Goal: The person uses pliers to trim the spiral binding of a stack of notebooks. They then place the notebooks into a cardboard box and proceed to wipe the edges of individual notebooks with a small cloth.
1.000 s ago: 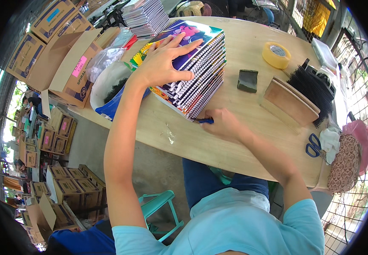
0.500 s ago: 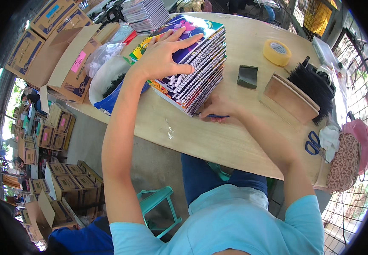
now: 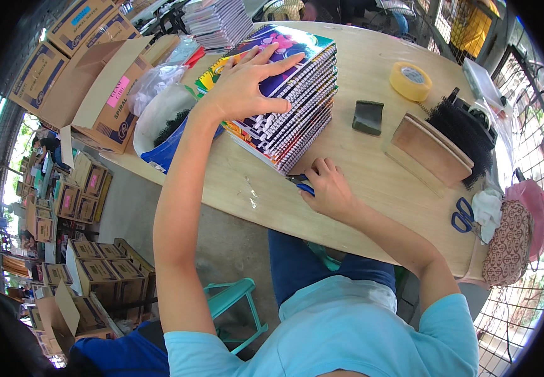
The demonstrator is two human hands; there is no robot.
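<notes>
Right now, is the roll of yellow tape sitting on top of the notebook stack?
No, the roll of yellow tape lies on the wooden table, apart from the spiral notebook stack.

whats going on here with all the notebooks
A person at a wooden table has the left hand spread flat on top of a stack of spiral notebooks. The right hand rests at the stack's near corner, gripping a small blue-handled tool; what kind is hard to tell. A roll of tape, blue scissors and a black brush lie to the right, untouched. Cardboard boxes stand at the left.
</notes>
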